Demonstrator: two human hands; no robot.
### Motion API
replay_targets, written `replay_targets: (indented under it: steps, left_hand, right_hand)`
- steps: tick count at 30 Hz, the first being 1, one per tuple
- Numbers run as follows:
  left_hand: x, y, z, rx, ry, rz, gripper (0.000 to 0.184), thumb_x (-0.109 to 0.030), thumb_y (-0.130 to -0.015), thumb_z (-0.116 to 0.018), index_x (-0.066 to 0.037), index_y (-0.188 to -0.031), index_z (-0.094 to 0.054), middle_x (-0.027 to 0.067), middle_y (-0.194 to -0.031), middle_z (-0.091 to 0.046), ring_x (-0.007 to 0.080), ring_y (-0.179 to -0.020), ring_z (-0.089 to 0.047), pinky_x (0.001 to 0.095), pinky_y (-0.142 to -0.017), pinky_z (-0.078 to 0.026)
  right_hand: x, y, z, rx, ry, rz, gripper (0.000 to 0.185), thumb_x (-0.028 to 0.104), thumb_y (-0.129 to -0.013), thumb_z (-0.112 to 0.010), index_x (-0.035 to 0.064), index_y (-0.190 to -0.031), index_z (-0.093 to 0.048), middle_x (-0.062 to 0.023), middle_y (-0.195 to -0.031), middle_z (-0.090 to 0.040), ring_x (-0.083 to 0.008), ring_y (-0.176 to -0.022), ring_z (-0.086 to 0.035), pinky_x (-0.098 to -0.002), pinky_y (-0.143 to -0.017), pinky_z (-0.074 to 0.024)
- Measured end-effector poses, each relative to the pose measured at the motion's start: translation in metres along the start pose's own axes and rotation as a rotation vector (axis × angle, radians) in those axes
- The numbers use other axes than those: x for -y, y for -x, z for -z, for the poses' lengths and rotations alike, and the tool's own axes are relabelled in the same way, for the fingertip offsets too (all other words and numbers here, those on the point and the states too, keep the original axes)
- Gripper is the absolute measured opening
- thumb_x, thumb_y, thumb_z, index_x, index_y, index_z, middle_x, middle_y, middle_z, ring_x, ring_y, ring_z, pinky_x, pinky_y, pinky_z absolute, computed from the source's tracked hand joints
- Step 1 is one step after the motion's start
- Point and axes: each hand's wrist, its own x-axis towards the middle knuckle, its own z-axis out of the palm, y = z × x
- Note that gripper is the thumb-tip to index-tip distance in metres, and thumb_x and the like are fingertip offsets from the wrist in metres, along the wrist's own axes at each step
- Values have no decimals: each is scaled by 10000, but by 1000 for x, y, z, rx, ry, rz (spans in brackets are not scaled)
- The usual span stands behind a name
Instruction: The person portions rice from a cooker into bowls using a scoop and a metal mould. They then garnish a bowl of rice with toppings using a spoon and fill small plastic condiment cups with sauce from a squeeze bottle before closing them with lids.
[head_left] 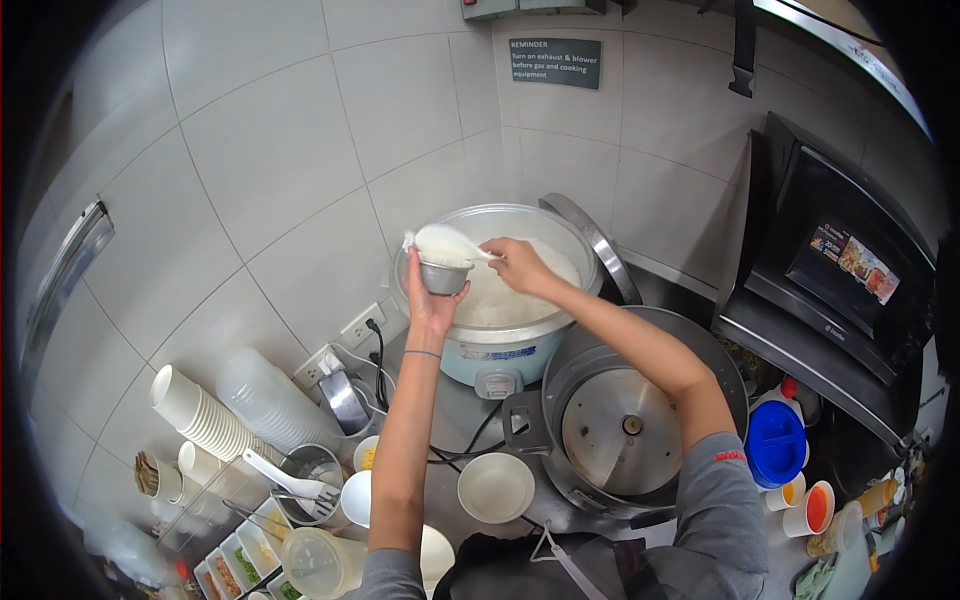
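My left hand (432, 303) is wrapped round a small metal cup (445, 279) and holds it up over the near left rim of a big rice cooker (462, 362). The handle of a white rice paddle (452, 243) is in the closed fingers of my right hand (520, 266). The paddle's blade lies across the top of the cup, where some white rice shows. Inside the cooker is a mass of cooked white rice (500, 302). How full the cup is, I cannot tell, since the blade covers most of its mouth.
The cooker's lid (598, 245) leans behind it at the right. A large dark pot (530, 425) with a metal lid stands under my right forearm. Stacked paper cups (200, 410), a white bowl (496, 488) and a topping rack (235, 556) are nearer. Power cords (378, 365) run beside the cooker.
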Motion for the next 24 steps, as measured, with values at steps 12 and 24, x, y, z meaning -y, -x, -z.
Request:
replay_targets:
  steps: [12,24]
  left_hand:
    - [-21,12,22,14,-77,169,661,-534,-741,-623,-124,-1210,-401,138,-1212,-448,319,-1112,-446,524,-874,-377]
    - [-35,23,25,34,-79,160,598,-477,-752,-634,-131,-1192,-422,132,-1209,-468,325,-1130,-438,552,-849,-380]
  right_hand:
    - [-70,-13,-24,432,847,134,83,171,-737,-626,159,-774,-699,-39,-794,-655,-220,-913,-559,-451,-931,-251]
    - [-100,-6,-1,847,326,-227,152,312,-717,-673,180,-789,-698,9,-683,-644,-155,-777,-592,-478,-876,-228]
